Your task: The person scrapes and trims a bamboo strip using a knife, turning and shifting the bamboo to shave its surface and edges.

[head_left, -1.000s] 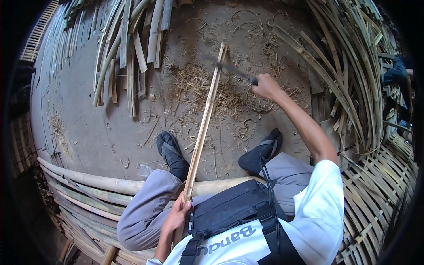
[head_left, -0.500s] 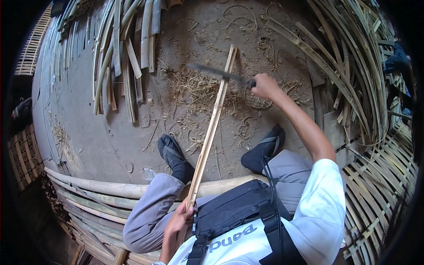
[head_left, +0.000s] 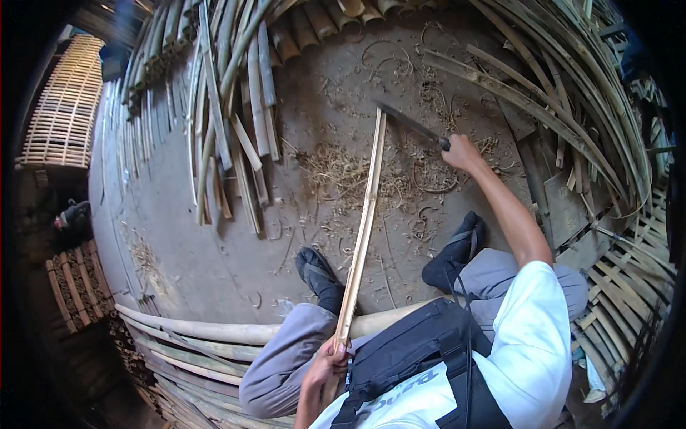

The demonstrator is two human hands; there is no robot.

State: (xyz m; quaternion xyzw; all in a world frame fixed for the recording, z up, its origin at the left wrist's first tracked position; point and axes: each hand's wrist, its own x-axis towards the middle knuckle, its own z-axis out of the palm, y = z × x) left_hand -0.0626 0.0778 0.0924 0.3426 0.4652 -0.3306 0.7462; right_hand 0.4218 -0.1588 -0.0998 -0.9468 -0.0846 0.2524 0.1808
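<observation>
A long pale bamboo strip [head_left: 363, 229] runs from my lap out over the dirt floor. My left hand [head_left: 327, 360] grips its near end, just below my knees. My right hand [head_left: 462, 151] is stretched out and holds a dark long-bladed knife [head_left: 409, 123] by the handle. The blade's tip lies at the far end of the strip, touching or just above it. My feet in dark shoes rest either side of the strip.
Split bamboo slats [head_left: 229, 114] lie in a heap at the upper left. Curved bamboo strips [head_left: 572, 107] pile up along the right. Thick bamboo poles [head_left: 214, 332] lie under my legs. Shavings [head_left: 336, 171] litter the floor. A woven bamboo panel [head_left: 61, 107] stands far left.
My right hand has carried the knife outward along the strip to its far end. My left hand keeps hold of the near end.
</observation>
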